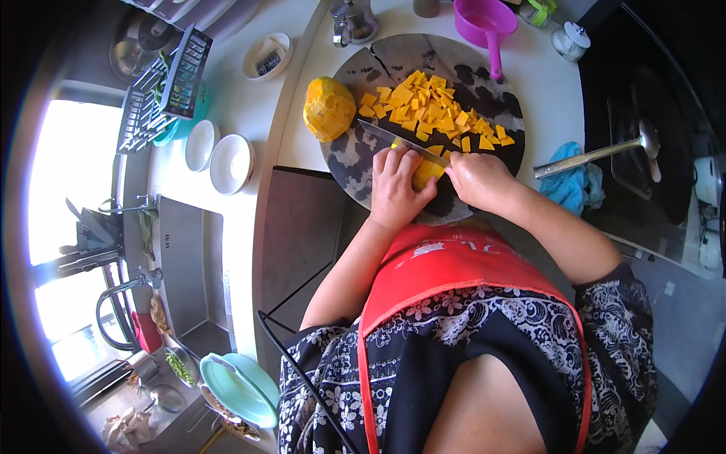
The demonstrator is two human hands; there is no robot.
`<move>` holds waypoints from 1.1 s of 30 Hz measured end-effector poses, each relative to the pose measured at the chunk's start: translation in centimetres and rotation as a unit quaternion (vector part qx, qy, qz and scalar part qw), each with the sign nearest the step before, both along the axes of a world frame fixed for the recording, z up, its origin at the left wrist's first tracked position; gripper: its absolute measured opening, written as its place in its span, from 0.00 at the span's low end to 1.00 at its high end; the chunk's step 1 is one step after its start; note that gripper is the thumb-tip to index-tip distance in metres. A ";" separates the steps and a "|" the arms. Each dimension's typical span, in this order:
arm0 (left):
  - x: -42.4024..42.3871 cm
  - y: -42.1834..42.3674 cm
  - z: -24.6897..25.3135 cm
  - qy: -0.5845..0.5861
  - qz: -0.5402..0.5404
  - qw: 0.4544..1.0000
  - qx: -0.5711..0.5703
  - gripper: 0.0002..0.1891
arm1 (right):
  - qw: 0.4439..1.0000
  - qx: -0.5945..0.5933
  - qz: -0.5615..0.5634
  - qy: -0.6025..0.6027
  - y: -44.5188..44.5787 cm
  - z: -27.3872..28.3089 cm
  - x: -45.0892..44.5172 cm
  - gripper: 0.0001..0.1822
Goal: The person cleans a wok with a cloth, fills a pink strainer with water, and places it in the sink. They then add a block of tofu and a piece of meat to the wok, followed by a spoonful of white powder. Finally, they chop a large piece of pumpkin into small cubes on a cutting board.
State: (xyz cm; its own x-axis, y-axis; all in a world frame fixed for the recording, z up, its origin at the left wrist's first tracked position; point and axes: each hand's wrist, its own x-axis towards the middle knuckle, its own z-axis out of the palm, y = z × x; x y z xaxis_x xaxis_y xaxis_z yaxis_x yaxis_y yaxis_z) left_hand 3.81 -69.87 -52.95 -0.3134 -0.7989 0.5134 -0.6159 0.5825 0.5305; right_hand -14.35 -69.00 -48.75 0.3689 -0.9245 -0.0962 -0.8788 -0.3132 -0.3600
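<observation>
My right hand (pixel 479 179) grips the handle of a kitchen knife (pixel 397 140), whose blade points away to the upper left. Beneath the fingers of my left hand (pixel 400 184) a piece of orange pumpkin (pixel 429 172) is held against the round cutting board (pixel 354 153). The blade lies right at my left fingertips, along the far side of that piece. Beyond it, a heap of small, flat pumpkin pieces (pixel 434 110) spreads over the board. A large peeled pumpkin chunk (pixel 330 109) rests at the board's left edge. The knife's handle is mostly hidden in my right hand.
A magenta dipper (pixel 486 25) overhangs the board's far right edge. To the right are a blue cloth (pixel 567 181), a metal ladle (pixel 595 158) and a black cooktop (pixel 635 108). White bowls (pixel 232 164) and a sink (pixel 184 267) are at left; a glass teapot (pixel 353 21) stands behind.
</observation>
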 end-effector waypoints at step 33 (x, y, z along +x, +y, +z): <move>1.0 0.2 0.2 0.021 -0.033 0.999 0.028 0.21 | 0.998 0.056 0.027 0.002 -0.8 3.7 -0.3 0.12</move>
State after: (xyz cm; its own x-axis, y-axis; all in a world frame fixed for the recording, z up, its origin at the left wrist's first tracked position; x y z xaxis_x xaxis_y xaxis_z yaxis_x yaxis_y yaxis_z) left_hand 4.79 -69.63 -52.73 -0.3447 -0.8056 0.4819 -0.5541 0.5890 0.5883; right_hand -14.67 -69.81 -45.07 0.4182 -0.8861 -0.1998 -0.8626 -0.3185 -0.3930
